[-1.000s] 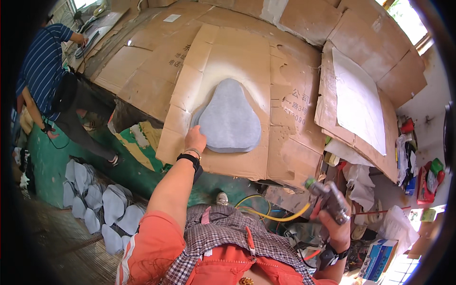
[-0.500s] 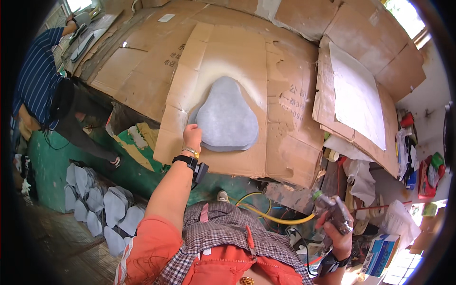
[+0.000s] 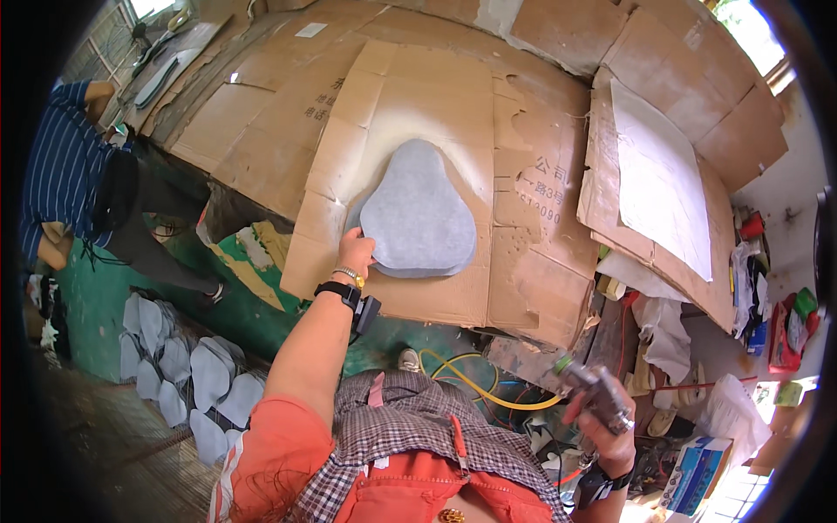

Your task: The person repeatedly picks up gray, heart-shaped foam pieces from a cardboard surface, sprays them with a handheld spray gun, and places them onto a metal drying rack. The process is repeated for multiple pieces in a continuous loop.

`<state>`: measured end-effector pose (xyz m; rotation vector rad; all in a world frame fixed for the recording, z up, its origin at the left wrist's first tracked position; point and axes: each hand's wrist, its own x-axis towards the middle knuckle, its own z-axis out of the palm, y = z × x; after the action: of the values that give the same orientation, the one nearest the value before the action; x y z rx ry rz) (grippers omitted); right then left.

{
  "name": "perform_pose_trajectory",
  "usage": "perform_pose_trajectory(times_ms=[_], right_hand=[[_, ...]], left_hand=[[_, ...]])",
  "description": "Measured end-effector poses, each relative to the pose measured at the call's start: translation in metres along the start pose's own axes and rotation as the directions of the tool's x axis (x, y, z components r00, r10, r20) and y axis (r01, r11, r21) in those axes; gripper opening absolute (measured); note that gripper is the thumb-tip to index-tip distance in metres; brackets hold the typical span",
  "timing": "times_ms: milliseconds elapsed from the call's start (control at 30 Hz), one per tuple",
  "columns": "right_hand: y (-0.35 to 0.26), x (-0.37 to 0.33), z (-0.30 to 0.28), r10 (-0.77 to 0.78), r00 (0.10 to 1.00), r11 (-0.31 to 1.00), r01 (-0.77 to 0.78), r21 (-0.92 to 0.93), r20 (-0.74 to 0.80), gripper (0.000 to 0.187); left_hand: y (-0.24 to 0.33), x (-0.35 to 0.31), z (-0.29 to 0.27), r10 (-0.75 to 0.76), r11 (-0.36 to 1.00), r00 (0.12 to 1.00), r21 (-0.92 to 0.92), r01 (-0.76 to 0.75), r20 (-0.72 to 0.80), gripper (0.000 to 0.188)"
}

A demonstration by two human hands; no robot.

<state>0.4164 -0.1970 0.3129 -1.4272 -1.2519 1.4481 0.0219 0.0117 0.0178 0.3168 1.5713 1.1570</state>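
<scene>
A stack of thin grey rounded-triangle pads [image 3: 420, 213] lies on a cardboard sheet [image 3: 436, 301] in front of me, its layers slightly offset at the left. My left hand [image 3: 356, 251] is closed at the stack's lower left edge, thumb and fingers pinching the rim; how many layers it grips is hidden. At the lower right, off the table, my right hand [image 3: 608, 436] is wrapped round a metal spray gun [image 3: 597, 394] with a green tip that points up and left. Pale spray residue marks the cardboard around the pads.
Several grey pads [image 3: 209, 375] lie on a mesh rack at lower left. A yellow hose [image 3: 514, 403] loops by my feet. A white sheet [image 3: 658, 174] on cardboard leans at right. A person in a striped shirt [image 3: 61, 174] stands at far left.
The spray gun in my right hand has shifted left and slightly down. My left hand stays at the pad's edge with its fingers slightly shifted. The person at left has lowered an arm.
</scene>
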Motion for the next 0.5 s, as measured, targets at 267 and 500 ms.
perform_pose_trajectory(times_ms=[267,500], right_hand=[[0.005,0.006,0.006,-0.069,0.996,0.998,0.069,-0.005,-0.049,0.070],[-0.002,0.001,0.013,0.002,0.999,1.000,-0.003,0.006,0.047,0.069]], left_hand=[[0.124,-0.026,0.088,0.317,0.886,0.834,-0.454,-0.091,0.452,0.038],[0.248,-0.096,0.036,0.640,0.584,0.628,-0.811,-0.025,0.442,0.025]])
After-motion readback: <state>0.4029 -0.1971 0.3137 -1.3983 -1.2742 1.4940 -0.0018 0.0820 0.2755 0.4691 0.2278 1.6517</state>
